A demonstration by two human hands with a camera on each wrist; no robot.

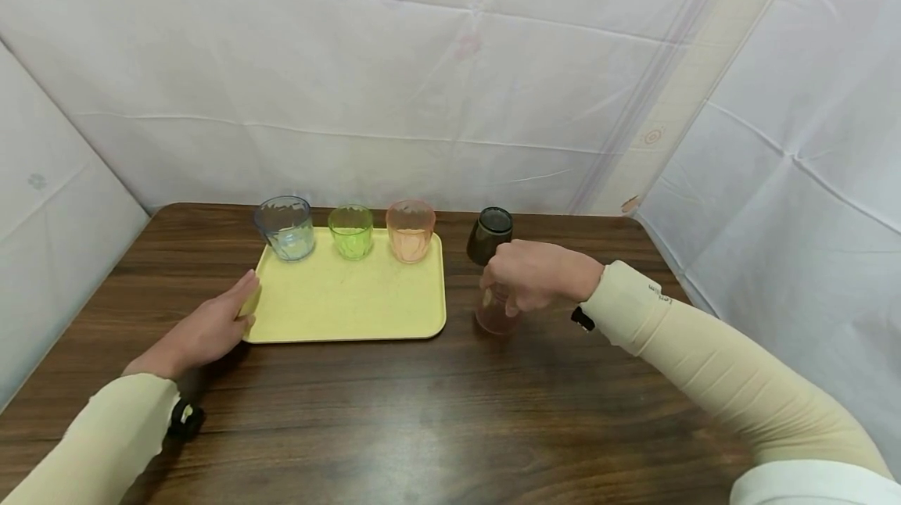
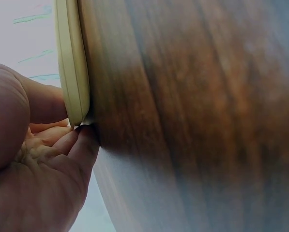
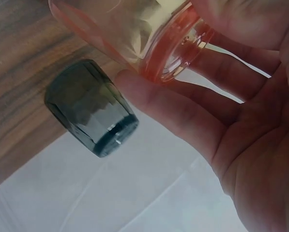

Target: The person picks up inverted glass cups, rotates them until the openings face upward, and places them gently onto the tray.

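My right hand [image 1: 510, 294] grips a pink tumbler [image 1: 496, 319] from above; it stands on the wooden table just right of the yellow tray [image 1: 352, 302]. In the right wrist view my fingers [image 3: 183, 111] curl round the pink tumbler's [image 3: 134, 34] thick base, so it is upside down. A dark smoky tumbler [image 1: 489, 235] stands just behind it, also base up, and lies beside my finger as the dark tumbler [image 3: 88, 106]. My left hand [image 1: 242, 306] holds the tray's near left corner. In the left wrist view the tray rim [image 2: 71, 63] sits between thumb and fingers [image 2: 81, 140].
Three tumblers stand in a row along the tray's far edge: clear blue [image 1: 286, 227], green [image 1: 350, 231] and orange [image 1: 411, 231]. White sheets wall in the table [image 1: 450, 411] at the back and both sides.
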